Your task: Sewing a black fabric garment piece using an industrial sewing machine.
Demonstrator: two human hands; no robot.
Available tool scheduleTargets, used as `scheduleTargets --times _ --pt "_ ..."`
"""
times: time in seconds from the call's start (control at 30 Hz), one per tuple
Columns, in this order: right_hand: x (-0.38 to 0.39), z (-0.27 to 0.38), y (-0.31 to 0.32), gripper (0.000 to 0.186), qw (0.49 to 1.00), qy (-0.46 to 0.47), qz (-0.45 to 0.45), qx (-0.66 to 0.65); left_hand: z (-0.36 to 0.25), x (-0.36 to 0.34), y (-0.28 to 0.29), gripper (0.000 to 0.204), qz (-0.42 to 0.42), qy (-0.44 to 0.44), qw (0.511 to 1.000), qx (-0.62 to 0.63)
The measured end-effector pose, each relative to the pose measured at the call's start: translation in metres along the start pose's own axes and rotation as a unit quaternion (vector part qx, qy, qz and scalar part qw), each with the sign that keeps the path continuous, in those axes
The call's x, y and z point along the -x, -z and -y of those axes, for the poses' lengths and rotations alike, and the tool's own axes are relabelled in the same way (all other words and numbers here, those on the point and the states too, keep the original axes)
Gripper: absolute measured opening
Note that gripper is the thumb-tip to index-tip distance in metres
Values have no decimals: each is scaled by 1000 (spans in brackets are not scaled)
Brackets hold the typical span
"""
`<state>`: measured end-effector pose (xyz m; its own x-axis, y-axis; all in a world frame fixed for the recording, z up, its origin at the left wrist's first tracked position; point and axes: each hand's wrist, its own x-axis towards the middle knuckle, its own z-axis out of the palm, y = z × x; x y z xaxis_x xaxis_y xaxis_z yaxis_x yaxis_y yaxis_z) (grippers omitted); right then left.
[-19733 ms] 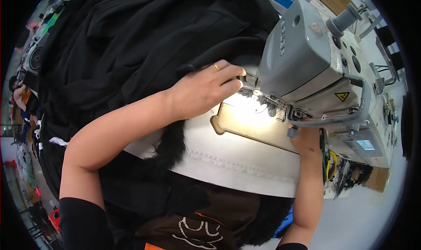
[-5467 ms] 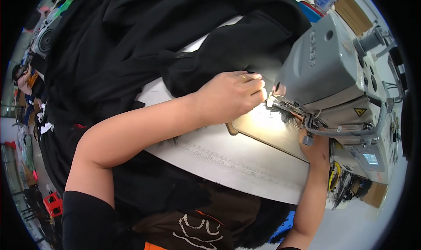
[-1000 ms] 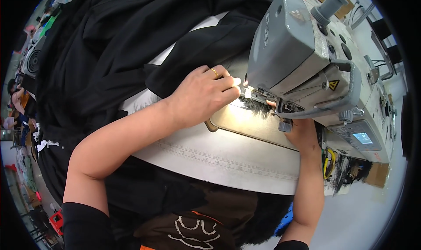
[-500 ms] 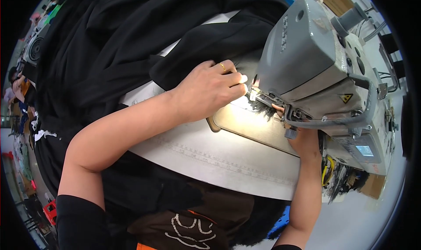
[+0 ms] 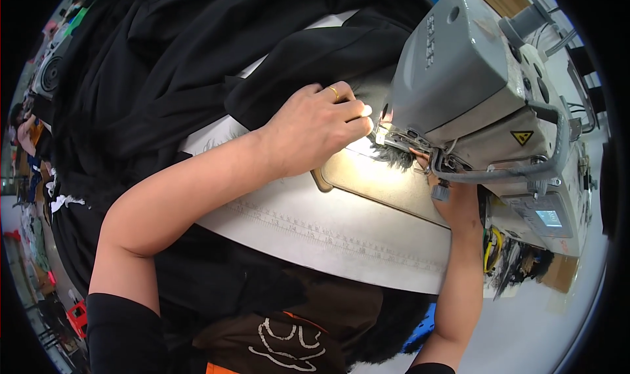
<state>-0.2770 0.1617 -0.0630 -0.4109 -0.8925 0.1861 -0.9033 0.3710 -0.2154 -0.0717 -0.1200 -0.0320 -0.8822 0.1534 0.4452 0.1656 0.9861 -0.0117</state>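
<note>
My left hand, with a gold ring, has its fingers closed on black fabric just left of the lit presser foot of a grey sewing machine. Black fur lies at the foot, over the bright metal plate. My right hand reaches under the machine's front from the lower right; a fingertip shows by the fur, the other fingers are mostly hidden.
Black cloth is heaped across the white table, which carries a printed ruler. A small lit screen, yellow-handled tool and cardboard sit at the right. Another person is at the far left, above a red stool.
Since the oldest frame the black cloth has shifted, baring more white table among its folds, and the fur beside my left forearm has moved away. Over the last second both hands stay by the foot.
</note>
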Motion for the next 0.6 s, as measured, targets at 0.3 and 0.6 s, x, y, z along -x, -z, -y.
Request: scheduleTargets --times 0.3,0.6 --pt "-8 13 4 14 996 27 -81 -33 -1 3 -9 25 -29 5 999 21" --pt "-4 41 34 17 987 -73 -12 -146 -33 8 2 18 -52 -5 992 115"
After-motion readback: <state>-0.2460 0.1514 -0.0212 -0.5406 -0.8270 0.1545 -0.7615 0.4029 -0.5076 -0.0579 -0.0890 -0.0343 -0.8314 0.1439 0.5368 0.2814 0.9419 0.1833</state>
